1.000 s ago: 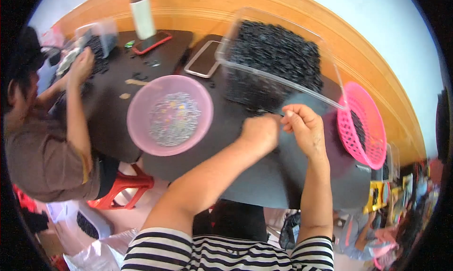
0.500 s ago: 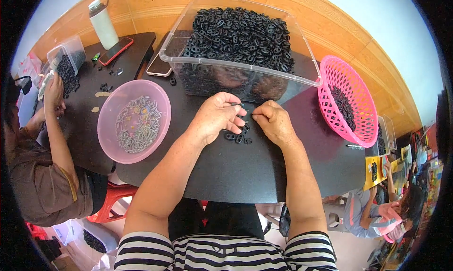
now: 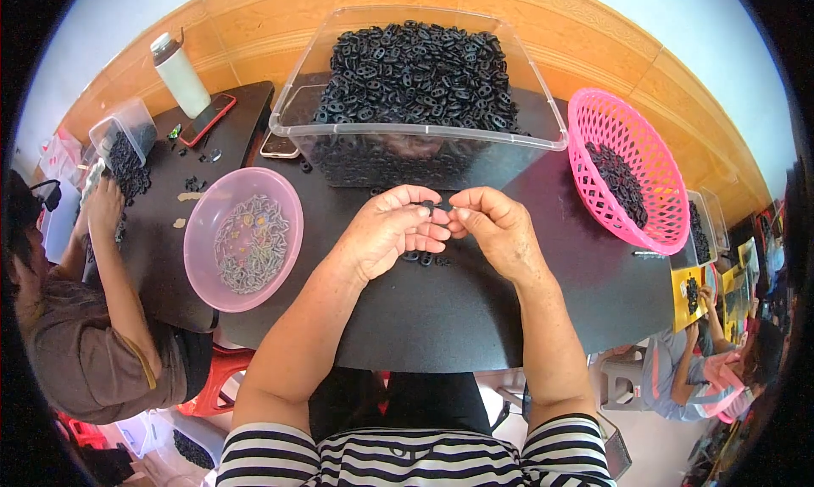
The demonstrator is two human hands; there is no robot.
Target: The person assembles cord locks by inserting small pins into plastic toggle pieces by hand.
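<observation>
My left hand (image 3: 392,228) and my right hand (image 3: 494,227) meet fingertip to fingertip over the black table (image 3: 441,317), pinching a small black ring-shaped part (image 3: 436,206) between them. A few more loose black parts (image 3: 421,256) lie on the table just under my left fingers. Right behind my hands stands a clear plastic bin (image 3: 424,139) heaped with the same black parts. A pink bowl (image 3: 244,237) holding pale small pieces sits to my left.
A pink mesh basket (image 3: 627,169) with black parts stands at the right. A person in a brown shirt (image 3: 93,343) works at the left by a small clear box (image 3: 123,139). A phone (image 3: 208,119), a white bottle (image 3: 180,73) and red stools (image 3: 216,385) are nearby.
The view has swung so the bin and my hands sit in the middle. My hands stayed together in front of the bin and lifted slightly off the loose parts.
</observation>
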